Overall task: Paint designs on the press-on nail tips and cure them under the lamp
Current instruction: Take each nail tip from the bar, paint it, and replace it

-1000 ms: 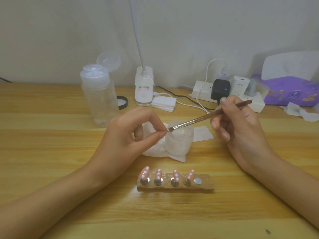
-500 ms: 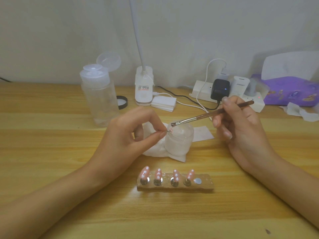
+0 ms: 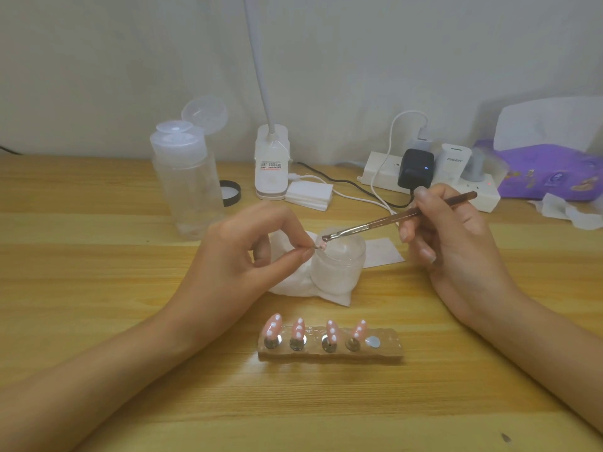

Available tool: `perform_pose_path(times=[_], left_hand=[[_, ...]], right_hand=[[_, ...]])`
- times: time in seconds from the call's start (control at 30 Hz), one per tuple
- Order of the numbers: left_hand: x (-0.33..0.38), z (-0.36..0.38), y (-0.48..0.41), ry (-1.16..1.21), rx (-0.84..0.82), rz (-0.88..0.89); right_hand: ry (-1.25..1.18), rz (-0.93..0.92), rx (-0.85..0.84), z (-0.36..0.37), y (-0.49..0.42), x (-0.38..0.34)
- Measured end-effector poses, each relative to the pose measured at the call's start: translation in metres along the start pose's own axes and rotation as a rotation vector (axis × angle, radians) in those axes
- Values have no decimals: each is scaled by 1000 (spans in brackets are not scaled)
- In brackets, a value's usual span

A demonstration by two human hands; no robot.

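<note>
Above the frosted jar (image 3: 337, 270), left hand (image 3: 241, 256) pinches a nail tip (image 3: 321, 245), right hand (image 3: 453, 236) grips the brush (image 3: 391, 220).

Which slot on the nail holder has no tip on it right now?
The rightmost slot of the holder: it shows only a bare silver disc, while the four to its left each carry a pink tip with white dots.

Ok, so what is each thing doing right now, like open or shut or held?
Left hand, pinches a nail tip.
Right hand, grips the brush.
Brush, bristles at the nail tip.
Jar, upright, no lid on.
Bottle, flip lid open.
Holder, four dotted tips standing, last spot bare.
Charger, plugged in, blue light on.
</note>
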State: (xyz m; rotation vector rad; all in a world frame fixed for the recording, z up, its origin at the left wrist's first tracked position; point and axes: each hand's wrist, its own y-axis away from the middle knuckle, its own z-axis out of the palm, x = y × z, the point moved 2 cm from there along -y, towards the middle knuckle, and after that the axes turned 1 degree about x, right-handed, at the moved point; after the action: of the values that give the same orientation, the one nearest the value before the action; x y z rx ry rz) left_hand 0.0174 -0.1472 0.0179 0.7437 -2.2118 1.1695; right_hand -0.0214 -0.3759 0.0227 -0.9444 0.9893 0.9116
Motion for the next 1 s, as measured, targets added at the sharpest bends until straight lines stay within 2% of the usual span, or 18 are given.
perform_pose_path(times=[0.17,0.3,0.43,0.57,0.7,0.87,1.0], left_hand=[[0,1,-1,13,0,-9],[1,0,0,7,-3,-9],[1,0,0,11,0,-13],[1,0,-1,4,-1,-9],[0,0,-1,8,2,-14],[0,1,0,9,-9,-21],[0,1,-1,32,-17,-35]], right_hand=[[16,-26,-65,2,0,0],[-11,1,-1,-1,0,1],[12,-36,-63,2,1,-1],[13,-9,-1,-1,0,1],[5,-44,-64,1,1,-1],[15,-10,-2,0,1,0],[11,-43,-59,2,2,-1]])
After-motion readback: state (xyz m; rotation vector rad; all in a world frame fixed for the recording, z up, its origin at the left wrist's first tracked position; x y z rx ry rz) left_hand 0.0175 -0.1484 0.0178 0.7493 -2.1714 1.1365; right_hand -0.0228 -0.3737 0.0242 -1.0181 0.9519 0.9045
